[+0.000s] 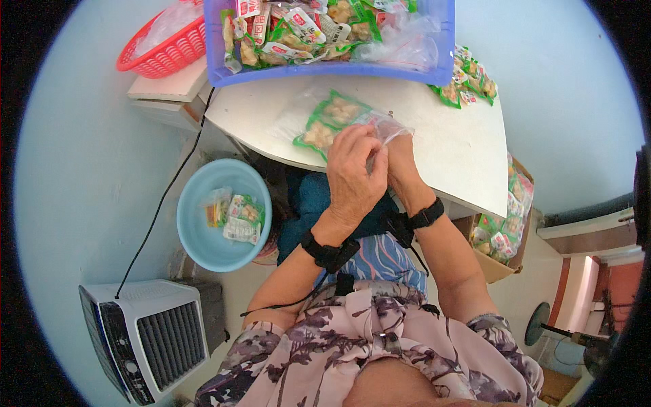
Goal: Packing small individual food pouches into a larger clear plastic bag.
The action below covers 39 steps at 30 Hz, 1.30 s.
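Observation:
On the white table (457, 152) lies a clear plastic bag (290, 114) with green-edged snack packets (341, 111) inside. My left hand (356, 170) grips the bag near its mouth, thumb and fingers bent together over the film. My right hand (402, 152) is partly inside the bag's opening, and its fingers are hidden behind the film and my left hand. Above the bag stands a blue-purple plastic crate (330, 76) holding many snack packets (295, 38) and crumpled clear bags (402, 48). Both wrists wear black straps.
More packets (470, 76) lie at the table's right rear. A red basket (163, 61) of plastic bags stands at upper left. A light-blue basin (224, 163) holds several packets, left of my legs. An open cardboard box (496, 272) of packets is right; an air cooler (170, 338) is lower left.

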Available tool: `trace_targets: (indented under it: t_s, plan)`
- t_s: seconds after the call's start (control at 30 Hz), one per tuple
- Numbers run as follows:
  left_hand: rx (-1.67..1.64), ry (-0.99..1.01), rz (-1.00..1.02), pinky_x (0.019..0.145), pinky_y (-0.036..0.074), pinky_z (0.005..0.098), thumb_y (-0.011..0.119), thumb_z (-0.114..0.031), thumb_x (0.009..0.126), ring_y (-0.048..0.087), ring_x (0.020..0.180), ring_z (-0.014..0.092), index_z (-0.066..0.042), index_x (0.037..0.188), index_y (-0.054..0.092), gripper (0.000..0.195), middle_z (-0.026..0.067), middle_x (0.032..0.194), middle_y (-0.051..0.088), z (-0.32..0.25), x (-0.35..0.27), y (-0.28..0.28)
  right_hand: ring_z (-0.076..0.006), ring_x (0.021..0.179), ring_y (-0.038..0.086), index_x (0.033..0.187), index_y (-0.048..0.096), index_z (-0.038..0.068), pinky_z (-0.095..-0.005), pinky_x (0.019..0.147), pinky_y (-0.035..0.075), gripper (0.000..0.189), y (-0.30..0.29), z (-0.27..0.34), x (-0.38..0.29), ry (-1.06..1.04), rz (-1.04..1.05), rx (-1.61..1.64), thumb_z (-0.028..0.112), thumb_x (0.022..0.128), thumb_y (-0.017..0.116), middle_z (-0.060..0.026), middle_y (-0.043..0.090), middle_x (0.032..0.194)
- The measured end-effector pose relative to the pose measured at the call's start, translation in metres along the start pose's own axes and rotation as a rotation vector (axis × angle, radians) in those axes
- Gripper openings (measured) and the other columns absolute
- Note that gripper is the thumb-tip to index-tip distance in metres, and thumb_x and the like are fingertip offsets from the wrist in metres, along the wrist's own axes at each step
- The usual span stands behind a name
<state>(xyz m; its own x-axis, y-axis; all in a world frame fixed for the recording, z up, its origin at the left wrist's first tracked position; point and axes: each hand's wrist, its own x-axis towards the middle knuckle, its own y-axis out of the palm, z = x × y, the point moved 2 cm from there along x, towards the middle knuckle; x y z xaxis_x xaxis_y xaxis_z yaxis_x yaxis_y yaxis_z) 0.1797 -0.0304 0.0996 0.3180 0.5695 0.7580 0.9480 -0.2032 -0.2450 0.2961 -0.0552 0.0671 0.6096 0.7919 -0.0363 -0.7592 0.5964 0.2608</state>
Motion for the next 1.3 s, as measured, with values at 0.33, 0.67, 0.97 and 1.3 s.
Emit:
trace_targets:
  t_s: [0.33,0.67,0.97,1.3]
  plan:
    - [0.014,-0.017,0.0,0.094,0.046,0.0453,0.068,-0.003,0.077,0.06,0.106,0.037,-0.001,0.083,0.06,0.011,0.0171,0.108,0.066,-0.005,0.004,-0.008,-0.0415,0.095,0.058,0.104,0.064,0.0,-0.0452,0.078,0.051,0.028,-0.004,0.028,-0.049,-0.738,0.026,-1.118,0.004,0.076,0.066,-0.021,0.061,0.102]
    - [0.008,-0.024,-0.012,0.096,0.045,0.0445,0.068,-0.002,0.077,0.06,0.108,0.038,-0.001,0.083,0.06,0.01,0.0165,0.108,0.067,-0.005,0.0,-0.004,-0.0373,0.107,0.058,0.108,0.064,0.007,-0.0456,0.088,0.047,0.029,-0.008,0.031,-0.005,-0.651,0.621,-1.254,0.021,0.083,0.063,-0.0168,0.063,0.116]
    - [0.005,-0.013,0.024,0.097,0.045,0.0455,0.07,-0.004,0.078,0.059,0.11,0.038,-0.002,0.084,0.061,0.01,0.0162,0.108,0.067,-0.009,-0.005,-0.002,-0.0359,0.141,0.028,0.144,0.042,0.022,-0.0505,0.113,0.031,0.056,0.011,-0.014,0.036,-1.033,0.671,-1.634,0.034,0.09,0.052,-0.0121,0.031,0.154]
    - [-0.028,-0.005,0.032,0.095,0.046,0.0434,0.069,-0.003,0.078,0.06,0.109,0.036,-0.001,0.085,0.061,0.011,0.0152,0.108,0.067,-0.005,-0.002,-0.002,-0.0368,0.144,0.023,0.145,0.041,0.026,-0.0574,0.107,0.036,0.06,0.022,-0.023,0.054,-1.03,0.694,-1.505,0.035,0.087,0.055,-0.0115,0.027,0.156]
